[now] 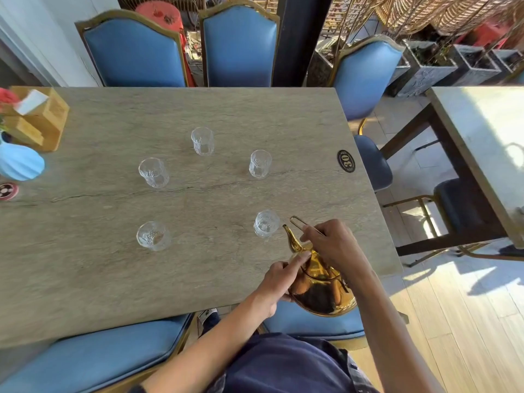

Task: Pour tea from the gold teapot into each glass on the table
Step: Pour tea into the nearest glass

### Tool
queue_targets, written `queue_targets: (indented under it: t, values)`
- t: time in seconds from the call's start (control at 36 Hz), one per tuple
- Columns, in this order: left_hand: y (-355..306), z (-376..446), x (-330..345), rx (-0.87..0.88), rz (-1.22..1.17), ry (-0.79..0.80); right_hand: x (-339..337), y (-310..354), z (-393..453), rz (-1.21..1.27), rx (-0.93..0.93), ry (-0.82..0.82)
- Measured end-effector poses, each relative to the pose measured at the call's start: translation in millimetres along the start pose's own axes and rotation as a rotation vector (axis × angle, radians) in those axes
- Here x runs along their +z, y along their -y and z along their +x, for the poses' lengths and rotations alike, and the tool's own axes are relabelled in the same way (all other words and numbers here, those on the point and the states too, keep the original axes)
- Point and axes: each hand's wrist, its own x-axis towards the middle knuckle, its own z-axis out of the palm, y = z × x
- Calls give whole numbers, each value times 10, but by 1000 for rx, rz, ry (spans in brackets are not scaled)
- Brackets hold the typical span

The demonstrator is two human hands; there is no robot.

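The gold teapot [320, 290] hangs above the table's near right edge, its spout pointing toward the nearest right glass [266, 223]. My right hand [334, 245] is shut on the teapot's wire handle. My left hand [279, 279] rests on the pot's side, with a finger pressed on the lid. Several clear glasses stand on the stone table [99, 279]: near left [153, 236], mid left [153, 172], far middle [202, 140] and mid right [260, 163]. All of them look empty.
A blue vase [19, 163], a wooden napkin holder [39, 120] and a coaster [8, 190] sit at the table's left end. A number plaque [346, 161] lies near the right edge. Blue chairs [239, 46] ring the table. A second table [482, 148] stands at the right.
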Motion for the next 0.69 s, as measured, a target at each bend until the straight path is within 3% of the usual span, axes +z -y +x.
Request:
queue_targets:
  t: [0.42, 0.69]
  values:
    - [-34, 115, -154, -13, -66, -32, 190, -91, 71, 67, 14, -42]
    - [-185, 251, -349, 55, 70, -6, 116, -23, 67, 241, 18, -35]
